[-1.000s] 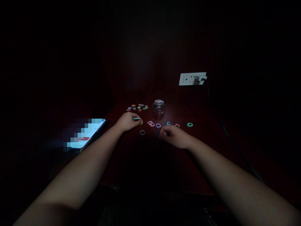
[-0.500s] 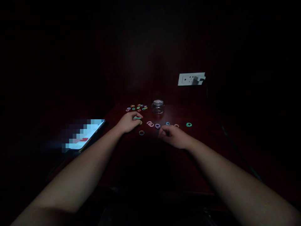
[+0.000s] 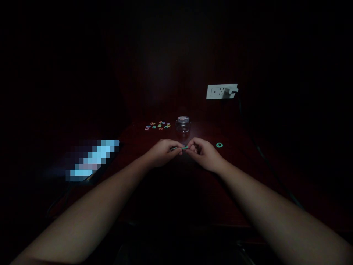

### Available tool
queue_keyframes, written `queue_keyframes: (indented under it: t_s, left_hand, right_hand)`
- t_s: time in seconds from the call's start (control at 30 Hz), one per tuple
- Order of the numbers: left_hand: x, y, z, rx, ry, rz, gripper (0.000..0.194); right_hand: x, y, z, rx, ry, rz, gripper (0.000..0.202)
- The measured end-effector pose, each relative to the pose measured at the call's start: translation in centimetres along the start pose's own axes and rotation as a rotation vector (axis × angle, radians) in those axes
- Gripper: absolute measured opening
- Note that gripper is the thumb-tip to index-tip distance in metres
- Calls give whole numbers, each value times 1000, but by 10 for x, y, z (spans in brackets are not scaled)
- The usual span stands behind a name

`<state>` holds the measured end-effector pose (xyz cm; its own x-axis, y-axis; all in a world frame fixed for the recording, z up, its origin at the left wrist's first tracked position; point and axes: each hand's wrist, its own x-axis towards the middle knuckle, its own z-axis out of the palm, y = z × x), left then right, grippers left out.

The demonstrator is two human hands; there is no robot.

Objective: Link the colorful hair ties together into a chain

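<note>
My left hand (image 3: 168,151) and my right hand (image 3: 202,151) meet fingertip to fingertip above the table. Both are closed in a pinch on a small green hair tie (image 3: 184,147), which spans the gap between them. A bit of purple shows just behind the fingertips. To the right of my right hand lie green hair ties (image 3: 219,145), overlapping in a small group. Other hair ties in the middle of the table are hidden behind my hands. Beyond them stands a clear lidded jar (image 3: 183,125), upright.
Several coloured hair ties (image 3: 160,126) lie scattered left of the jar. A lit phone or tablet (image 3: 95,158), blurred out, is at the left. A white wall socket (image 3: 222,91) holds a plug, its cable running down the right side. The dark red table (image 3: 182,198) is dimly lit.
My left hand has moved right, carrying the green hair tie up to my right hand. The right hand has shifted slightly up and now pinches the tie too. The view has shifted slightly.
</note>
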<state>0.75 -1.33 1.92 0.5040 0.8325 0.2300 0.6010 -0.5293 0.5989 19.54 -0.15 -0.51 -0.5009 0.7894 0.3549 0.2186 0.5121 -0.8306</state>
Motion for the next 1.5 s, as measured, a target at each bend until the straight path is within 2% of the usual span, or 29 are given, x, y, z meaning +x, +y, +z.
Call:
queue_keyframes:
  t_s: [0.2,0.6,0.83,1.03,1.27,1.5]
  left_hand:
    - [-1,-2,4,-97,-11,-39,28]
    - [-4,2,1,-121,114,-33,26]
    - [-7,5,0,-207,-24,106,26]
    - [-5,0,1,-107,-20,109,18]
    - [-4,-2,1,-116,8,109,17]
    - [-4,-4,1,-82,-97,110,19]
  right_hand:
    - [-1,-2,0,14,22,-49,15]
    - [-2,-1,-4,-75,111,-59,10]
    - [-2,-1,-5,-128,112,-67,11]
    - [0,-2,-3,-122,82,-74,15]
    - [0,1,-3,-115,49,-69,18]
    - [-1,2,-3,-121,47,-64,16]
